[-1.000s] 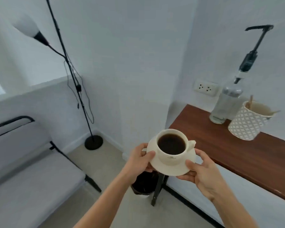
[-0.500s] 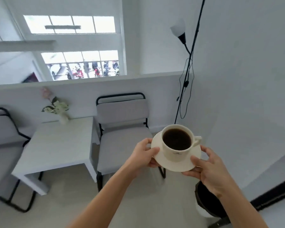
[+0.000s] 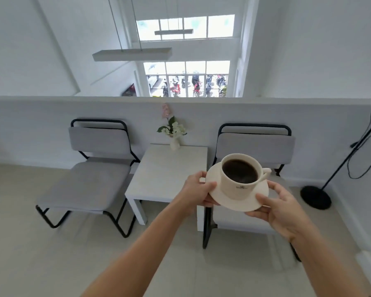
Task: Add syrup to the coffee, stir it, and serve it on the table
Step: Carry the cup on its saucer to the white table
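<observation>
A cream cup [image 3: 240,185] full of dark coffee stands on a cream saucer [image 3: 248,203], held in the air in front of me. My left hand [image 3: 198,189] grips the saucer's left rim and my right hand [image 3: 281,209] grips its right front rim. The cup's handle points right. Beyond and below them stands a small white table [image 3: 169,170] against a low white wall. The saucer hangs over the table's near right corner. No syrup bottle or stirrer is in view.
A small vase of flowers [image 3: 173,133] stands at the table's far edge. Grey padded chairs flank the table, one on the left [image 3: 90,168], one on the right [image 3: 255,146]. A black floor lamp base [image 3: 315,197] sits at the right. The floor is light tile.
The view has swung left, away from the wooden counter with the syrup bottle, until the white table lies straight ahead. Both hands have kept their hold on the saucer throughout.
</observation>
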Motion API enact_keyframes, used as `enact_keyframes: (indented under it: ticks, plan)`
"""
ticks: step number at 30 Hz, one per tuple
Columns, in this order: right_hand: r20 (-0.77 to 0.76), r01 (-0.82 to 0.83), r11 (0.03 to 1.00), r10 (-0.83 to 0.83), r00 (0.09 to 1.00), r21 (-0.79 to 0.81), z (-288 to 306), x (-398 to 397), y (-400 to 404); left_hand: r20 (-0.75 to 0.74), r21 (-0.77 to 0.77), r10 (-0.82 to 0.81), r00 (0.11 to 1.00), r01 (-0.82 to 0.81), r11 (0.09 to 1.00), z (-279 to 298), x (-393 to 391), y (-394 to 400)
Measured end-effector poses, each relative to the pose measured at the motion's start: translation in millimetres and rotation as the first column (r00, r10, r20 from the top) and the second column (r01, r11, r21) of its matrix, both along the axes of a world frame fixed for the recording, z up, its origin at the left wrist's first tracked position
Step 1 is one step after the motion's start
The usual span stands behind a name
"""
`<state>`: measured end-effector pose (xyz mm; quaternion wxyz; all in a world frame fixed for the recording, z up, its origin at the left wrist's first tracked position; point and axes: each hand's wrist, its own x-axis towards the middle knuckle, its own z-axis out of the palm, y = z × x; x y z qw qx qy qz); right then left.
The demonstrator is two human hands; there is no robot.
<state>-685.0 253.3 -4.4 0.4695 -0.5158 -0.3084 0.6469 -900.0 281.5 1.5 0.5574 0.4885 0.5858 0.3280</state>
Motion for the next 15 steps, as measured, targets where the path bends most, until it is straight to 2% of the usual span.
enact_keyframes:
  ticks: [7,15]
  plan:
    - [0.043,-0.131,0.991,0.132,0.99,-0.015,-4,-103,86,0.028,-0.036,0.146,0.989,-0.145,0.989,-9,-103,55]
    - [0.041,-0.261,0.965,0.261,0.965,-0.009,-35,-189,208,0.016,-0.049,0.282,0.959,-0.281,0.958,-37,-187,152]
